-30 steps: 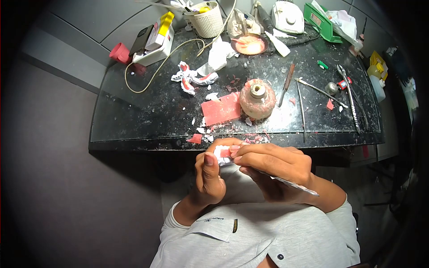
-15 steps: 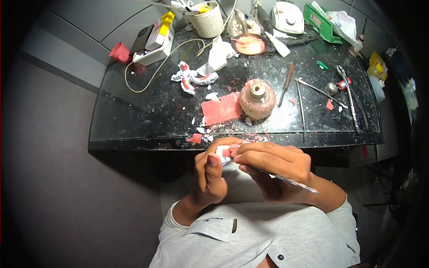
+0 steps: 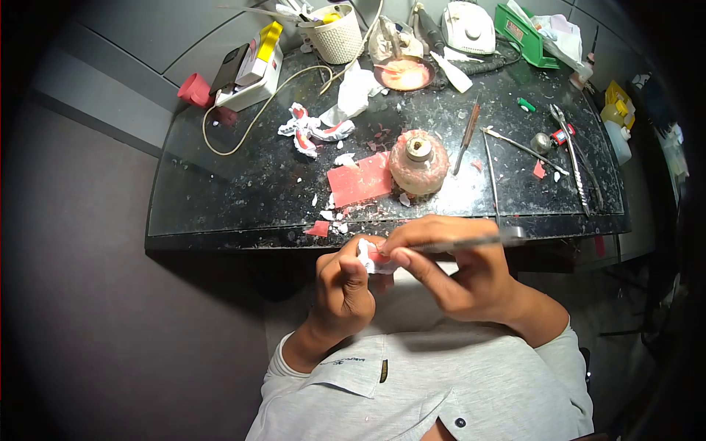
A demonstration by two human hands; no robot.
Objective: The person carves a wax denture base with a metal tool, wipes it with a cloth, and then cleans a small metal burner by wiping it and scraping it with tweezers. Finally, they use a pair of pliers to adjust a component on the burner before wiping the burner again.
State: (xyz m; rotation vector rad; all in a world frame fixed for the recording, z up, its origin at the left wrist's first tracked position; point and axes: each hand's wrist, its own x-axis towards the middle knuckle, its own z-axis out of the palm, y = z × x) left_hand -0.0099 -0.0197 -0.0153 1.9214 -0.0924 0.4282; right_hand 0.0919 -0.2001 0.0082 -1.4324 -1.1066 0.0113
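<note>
My left hand (image 3: 343,288) is closed around a small white plaster dental cast (image 3: 363,254) with pink wax (image 3: 378,257) on it, just in front of the table edge. In my right hand (image 3: 467,275) a slim metal carving tool (image 3: 482,241) is pinched between thumb and fingers. Its outer end points right and is smeared by motion; its working end is close to the pink wax, partly covered by my fingertips. Beyond my hands lie a pink wax sheet (image 3: 359,184) and a round glass burner (image 3: 418,173) speckled with wax.
White casts with pink wax (image 3: 303,140) lie at the back left. A pan of pink wax (image 3: 404,75), a woven holder (image 3: 338,40) and a green bin (image 3: 526,37) stand at the rear. Several metal tools (image 3: 572,162) and wax scraps (image 3: 318,228) lie on the black table (image 3: 220,198).
My right hand has turned over, swinging the tool's outer end from low right up to near the table edge. The cast is tilted differently in my left hand.
</note>
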